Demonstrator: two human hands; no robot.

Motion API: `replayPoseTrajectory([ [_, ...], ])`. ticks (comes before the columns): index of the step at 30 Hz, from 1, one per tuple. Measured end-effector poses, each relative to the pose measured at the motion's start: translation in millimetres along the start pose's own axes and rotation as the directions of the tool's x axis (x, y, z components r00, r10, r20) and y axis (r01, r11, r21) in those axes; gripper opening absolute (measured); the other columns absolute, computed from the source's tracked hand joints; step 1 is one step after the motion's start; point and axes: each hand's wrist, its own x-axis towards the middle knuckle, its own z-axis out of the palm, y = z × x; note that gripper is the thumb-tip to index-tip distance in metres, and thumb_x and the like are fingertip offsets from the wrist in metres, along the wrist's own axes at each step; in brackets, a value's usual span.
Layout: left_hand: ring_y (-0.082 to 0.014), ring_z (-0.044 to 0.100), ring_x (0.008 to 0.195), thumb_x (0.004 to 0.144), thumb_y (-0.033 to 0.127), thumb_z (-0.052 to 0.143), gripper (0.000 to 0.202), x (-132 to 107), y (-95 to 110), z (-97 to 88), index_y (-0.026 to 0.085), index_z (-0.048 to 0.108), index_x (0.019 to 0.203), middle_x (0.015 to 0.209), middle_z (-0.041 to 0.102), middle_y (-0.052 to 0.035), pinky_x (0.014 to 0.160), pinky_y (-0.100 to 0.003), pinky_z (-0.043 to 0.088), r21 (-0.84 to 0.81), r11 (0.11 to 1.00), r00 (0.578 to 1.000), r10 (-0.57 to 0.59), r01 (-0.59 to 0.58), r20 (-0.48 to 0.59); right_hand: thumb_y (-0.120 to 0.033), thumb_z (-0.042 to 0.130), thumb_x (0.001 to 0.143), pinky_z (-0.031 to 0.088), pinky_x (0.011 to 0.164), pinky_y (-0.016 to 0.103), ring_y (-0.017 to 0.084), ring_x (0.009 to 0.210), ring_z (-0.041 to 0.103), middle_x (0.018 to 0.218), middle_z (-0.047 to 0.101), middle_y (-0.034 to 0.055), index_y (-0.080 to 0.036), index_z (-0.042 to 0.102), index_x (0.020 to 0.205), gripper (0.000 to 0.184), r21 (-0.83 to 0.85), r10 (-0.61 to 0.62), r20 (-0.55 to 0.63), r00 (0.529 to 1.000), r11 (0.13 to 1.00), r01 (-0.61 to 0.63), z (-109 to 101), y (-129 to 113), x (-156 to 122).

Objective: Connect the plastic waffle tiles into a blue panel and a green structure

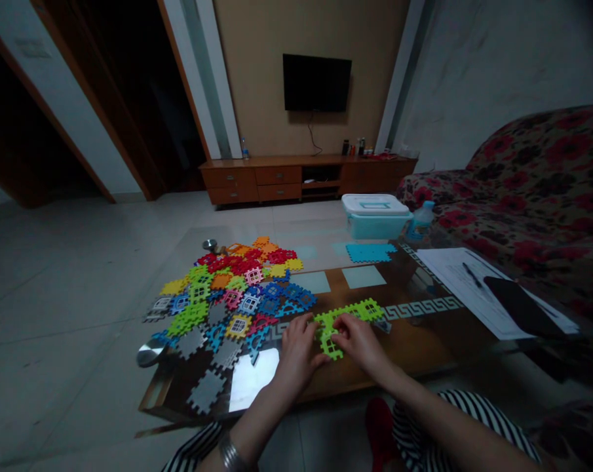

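Note:
Lime-green interlocking tiles (358, 310) with window cut-outs lie joined in a row on the glass table in front of me. One more green tile (331, 347) sits at the near left end of that row. My left hand (300, 344) grips its left side, fingers curled over it and thumb at its near edge. From the right, my right hand (358, 337) pinches the same tile where it meets the row. Both hands partly cover the join, so I cannot tell whether it is fully locked.
A heap of coloured interlocking tiles (232, 282) spreads to the left. Joined light-blue tiles (369, 252) lie farther back, near a lidded box (377, 219) and a bottle (420, 221). Papers (466, 265) with a pen (472, 275) and a dark flat object (519, 305) lie at the right.

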Motion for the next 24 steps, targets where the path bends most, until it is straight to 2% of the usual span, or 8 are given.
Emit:
replayPoseTrajectory([
  [3,-0.0328,0.044,0.124,0.061,0.022,0.084,0.051,3,-1,2.2,0.023,0.058,0.106,0.133,0.051,-0.0097,0.099,-0.053,0.037,-0.001,1.000,1.000,0.014,-0.014,0.026,-0.013,0.064,0.076,0.038,0.065,0.027,0.018,0.072,0.057,0.077,0.062,0.0019,-0.017,0.058,0.080,0.009,-0.196,-0.072,-0.032,0.997,0.978,0.065,1,1,-1],
  [5,-0.0334,0.044,0.124,0.063,0.022,0.083,0.048,4,-1,-0.6,0.022,0.059,0.105,0.132,0.051,-0.0109,0.099,-0.054,0.037,-0.019,1.000,0.999,0.009,-0.009,0.034,-0.015,0.065,0.077,0.038,0.066,0.027,0.019,0.074,0.058,0.080,0.063,0.0033,-0.017,0.059,0.081,0.007,-0.263,-0.091,-0.037,0.995,0.962,0.078,3,2,-2],
  [9,-0.0334,0.045,0.124,0.065,0.019,0.080,0.043,6,-2,-6.9,0.020,0.060,0.103,0.132,0.052,-0.0135,0.099,-0.054,0.038,-0.069,0.998,0.998,0.000,0.005,0.069,-0.013,0.066,0.077,0.039,0.067,0.028,0.019,0.075,0.058,0.082,0.064,0.0041,-0.017,0.060,0.081,0.008,-0.292,-0.093,-0.041,0.995,0.953,0.077,8,2,-2],
  [13,-0.0316,0.046,0.123,0.071,0.015,0.073,0.035,6,0,-8.0,0.021,0.060,0.103,0.131,0.053,-0.0119,0.098,-0.053,0.039,-0.048,0.999,0.999,0.006,-0.003,0.051,-0.012,0.062,0.080,0.040,0.070,0.029,0.021,0.081,0.058,0.089,0.064,0.0071,-0.017,0.061,0.083,0.006,-0.337,-0.121,-0.047,0.991,0.936,0.099,9,-2,-1],
  [18,-0.0295,0.048,0.121,0.070,0.012,0.073,0.042,7,2,-9.3,0.023,0.060,0.109,0.128,0.055,-0.0101,0.098,-0.049,0.039,-0.048,0.999,0.998,-0.009,0.011,0.058,-0.009,0.059,0.079,0.040,0.071,0.029,0.021,0.081,0.059,0.087,0.065,0.0065,-0.019,0.061,0.080,0.010,-0.355,-0.078,0.035,0.996,0.931,0.085,2,-7,1],
  [22,-0.0300,0.049,0.120,0.067,0.017,0.078,0.035,7,0,-10.1,0.022,0.063,0.099,0.126,0.056,-0.0110,0.098,-0.049,0.040,-0.090,0.996,0.998,0.028,-0.022,0.062,-0.008,0.061,0.078,0.041,0.074,0.029,0.021,0.084,0.060,0.089,0.066,0.0068,-0.017,0.064,0.090,0.015,-0.341,-0.057,0.085,0.995,0.936,0.083,-4,-6,1],
  [24,-0.0310,0.048,0.121,0.067,0.019,0.079,0.033,6,-2,-9.9,0.021,0.064,0.096,0.128,0.055,-0.0120,0.100,-0.050,0.039,-0.101,0.994,0.997,0.042,-0.035,0.064,-0.010,0.062,0.079,0.041,0.076,0.029,0.021,0.086,0.059,0.090,0.066,0.0074,-0.017,0.065,0.088,0.012,-0.341,-0.076,0.112,0.991,0.934,0.110,-6,-4,1],
])
